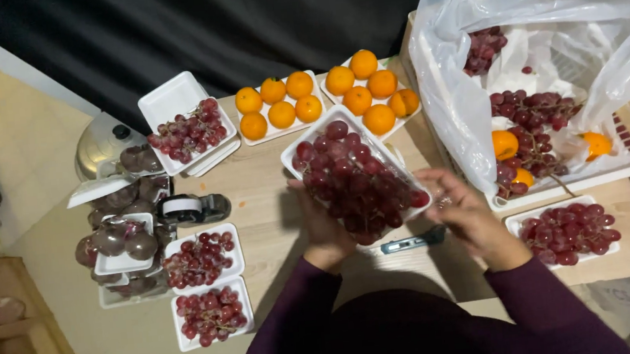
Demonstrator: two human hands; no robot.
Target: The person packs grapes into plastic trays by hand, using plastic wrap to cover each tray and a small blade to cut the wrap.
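Above the table (271, 204), both hands hold a tilted white tray (304, 143) of red grapes (354, 181): left hand (324, 230) grips its near-left edge, right hand (469, 216) curls under its right edge. Orange trays (281, 103) lie beyond; a cutter (414, 242) lies beneath.

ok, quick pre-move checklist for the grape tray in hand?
1. Both hands on tray: ok. Left hand supports the near edge of the white foam tray; right hand is at its right corner.
2. Grapes inside the rim: not ok, the bunch spills over the near edge.
3. Tray level: not ok, it is tilted above the table.
4. Blue-handled tool out of the way: ok, it lies flat on the table below the tray.
5. Grip firmness: cannot tell, fingers are hidden under the tray.
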